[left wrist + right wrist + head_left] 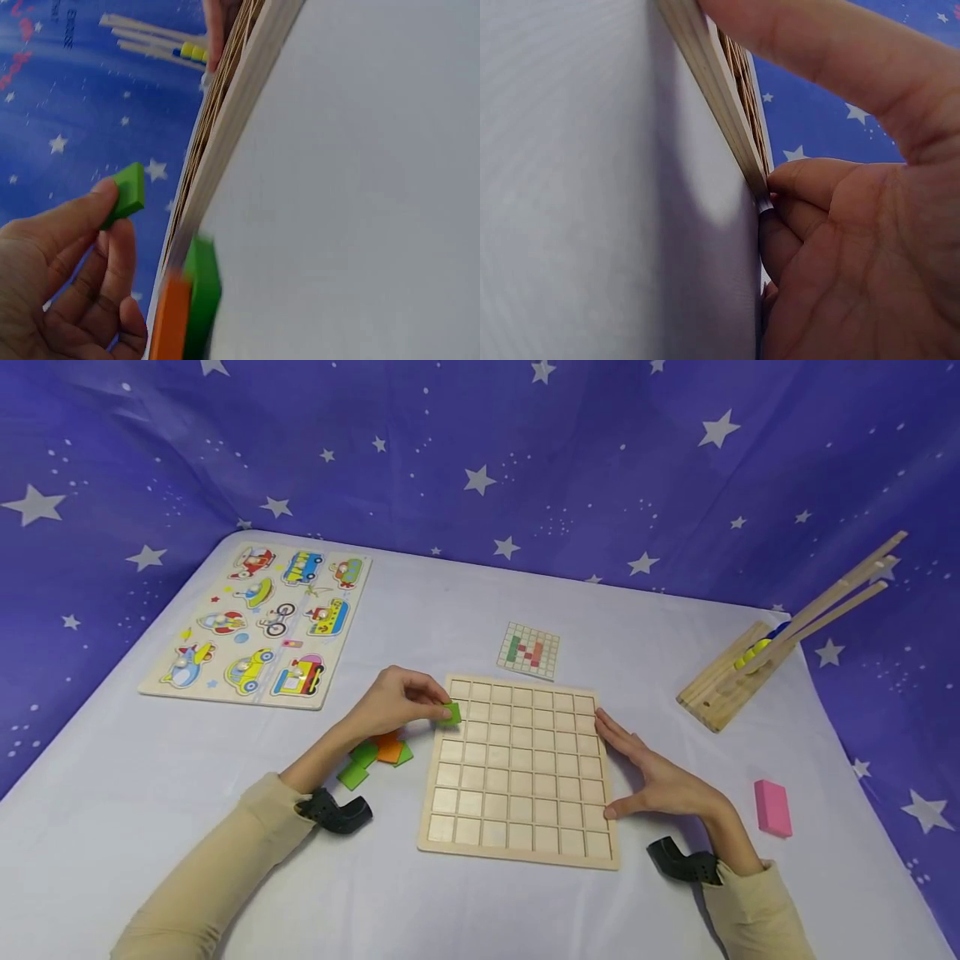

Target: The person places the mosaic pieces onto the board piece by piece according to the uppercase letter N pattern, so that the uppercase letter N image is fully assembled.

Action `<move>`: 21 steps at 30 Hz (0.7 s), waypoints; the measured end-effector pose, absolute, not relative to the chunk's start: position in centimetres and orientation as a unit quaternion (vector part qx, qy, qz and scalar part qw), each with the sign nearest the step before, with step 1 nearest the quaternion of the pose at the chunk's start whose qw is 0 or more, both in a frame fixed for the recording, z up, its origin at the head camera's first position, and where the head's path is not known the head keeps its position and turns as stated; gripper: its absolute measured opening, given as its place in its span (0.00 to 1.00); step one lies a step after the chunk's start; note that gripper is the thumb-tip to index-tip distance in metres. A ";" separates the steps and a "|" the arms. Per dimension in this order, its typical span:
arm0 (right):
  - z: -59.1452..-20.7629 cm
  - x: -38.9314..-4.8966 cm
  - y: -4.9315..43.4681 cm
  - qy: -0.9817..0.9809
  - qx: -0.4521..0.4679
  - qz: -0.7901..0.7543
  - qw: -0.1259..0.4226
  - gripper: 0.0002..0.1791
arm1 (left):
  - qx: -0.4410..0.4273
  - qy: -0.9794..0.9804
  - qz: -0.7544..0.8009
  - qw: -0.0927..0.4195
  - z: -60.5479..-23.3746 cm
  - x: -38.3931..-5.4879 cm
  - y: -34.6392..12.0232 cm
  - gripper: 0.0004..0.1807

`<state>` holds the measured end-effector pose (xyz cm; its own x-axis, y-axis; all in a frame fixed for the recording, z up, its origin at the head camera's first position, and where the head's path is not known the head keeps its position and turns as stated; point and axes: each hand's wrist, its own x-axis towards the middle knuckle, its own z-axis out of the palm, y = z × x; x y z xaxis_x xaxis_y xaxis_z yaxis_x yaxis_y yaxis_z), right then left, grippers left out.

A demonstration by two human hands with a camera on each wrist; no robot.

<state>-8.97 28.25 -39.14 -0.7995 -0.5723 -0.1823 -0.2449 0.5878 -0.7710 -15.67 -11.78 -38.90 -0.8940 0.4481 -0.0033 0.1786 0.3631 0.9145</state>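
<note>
My left hand pinches a green square tile between thumb and fingers, over the left edge of a wooden grid board. In the left wrist view the green tile stands out from the fingertips, above the table. My right hand rests along the board's right edge, its thumb and fingers spread apart and touching the rim. The right wrist view shows the fingertips against the board's side. Left of the board lies a small pile of green tiles and orange tiles.
Behind the board lies a pattern card with coloured squares. A vehicle puzzle board is at the back left. To the right stand a wooden rack with rods and beads, and a pink block. A starry cloth hangs behind the table.
</note>
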 end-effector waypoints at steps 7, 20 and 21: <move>-39.4 -8.9 28.3 0.869 -0.236 -0.383 0.208 0.67 | 0.211 0.815 0.522 0.137 -39.2 -16.1 -9.5 0.08; -39.4 -8.9 28.3 0.871 -0.235 -0.380 0.205 0.67 | 0.271 0.808 0.508 0.128 -39.5 -16.1 -8.7 0.05; -39.4 -8.9 28.3 0.871 -0.236 -0.379 0.205 0.67 | 0.280 0.805 0.508 0.125 -39.6 -16.2 -8.6 0.05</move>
